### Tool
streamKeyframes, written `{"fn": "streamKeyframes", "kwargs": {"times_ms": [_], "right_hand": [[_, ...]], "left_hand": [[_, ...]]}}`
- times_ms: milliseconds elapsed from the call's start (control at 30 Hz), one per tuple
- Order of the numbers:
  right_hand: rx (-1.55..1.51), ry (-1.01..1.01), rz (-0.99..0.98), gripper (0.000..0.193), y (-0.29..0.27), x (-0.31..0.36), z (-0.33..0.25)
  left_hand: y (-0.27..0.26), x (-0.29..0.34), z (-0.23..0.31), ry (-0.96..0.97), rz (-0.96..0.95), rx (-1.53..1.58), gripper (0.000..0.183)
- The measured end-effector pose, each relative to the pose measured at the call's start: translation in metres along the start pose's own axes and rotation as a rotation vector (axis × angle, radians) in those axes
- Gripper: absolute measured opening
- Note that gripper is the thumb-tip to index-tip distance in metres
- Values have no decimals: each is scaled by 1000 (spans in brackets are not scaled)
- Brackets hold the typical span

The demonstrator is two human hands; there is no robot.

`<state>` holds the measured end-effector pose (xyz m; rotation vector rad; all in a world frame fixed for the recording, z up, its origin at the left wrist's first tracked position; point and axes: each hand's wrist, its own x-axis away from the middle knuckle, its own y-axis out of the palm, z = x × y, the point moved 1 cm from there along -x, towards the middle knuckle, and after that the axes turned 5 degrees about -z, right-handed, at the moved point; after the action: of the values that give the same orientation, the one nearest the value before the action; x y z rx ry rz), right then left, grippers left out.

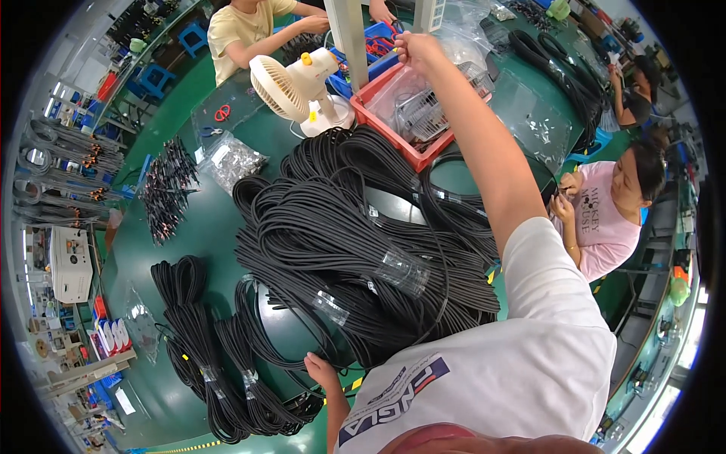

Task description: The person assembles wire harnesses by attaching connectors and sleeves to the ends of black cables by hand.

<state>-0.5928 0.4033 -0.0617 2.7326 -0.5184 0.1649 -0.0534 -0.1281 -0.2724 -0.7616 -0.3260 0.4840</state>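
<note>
My right arm stretches far over the table, and my right hand (414,50) is closed, its fingers curled beside a metal post (348,38). What it grips, if anything, is too small to make out. Below it stands a red bin (417,157) holding plastic bags and grey wire racks (427,113). My left hand (322,371) is low at the table's near edge with its fingers drawn together, against loose black cable. Whether it grips a strand is unclear. Between my hands lies a large heap of coiled black cables (333,227), bound with clear tape.
A cream fan (295,87) stands behind the heap. At left lie short cables (168,189), a bag of small metal parts (231,162) and more cable coils (198,340). A blue bin (378,34) stands beyond the red one. Co-workers sit at the far side and right (605,219).
</note>
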Motion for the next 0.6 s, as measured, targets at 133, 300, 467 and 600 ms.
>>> {"fn": "streamKeyframes", "kwargs": {"times_ms": [133, 300, 467, 600], "right_hand": [[-56, 69, 1, 12, -5, -2, 10], [-51, 68, 0, 11, -8, 3, 11], [7, 78, -5, 10, -4, 11, 14], [-4, 68, -16, 10, -4, 5, 22]], "left_hand": [[-1, -1, -3, -5, -14, -18, 37], [1, -1, -8, -8, -23, -20, 37], [4, -2, -9, -3, -20, 3, 37], [4, -2, -10, -3, -13, -4, 38]]}}
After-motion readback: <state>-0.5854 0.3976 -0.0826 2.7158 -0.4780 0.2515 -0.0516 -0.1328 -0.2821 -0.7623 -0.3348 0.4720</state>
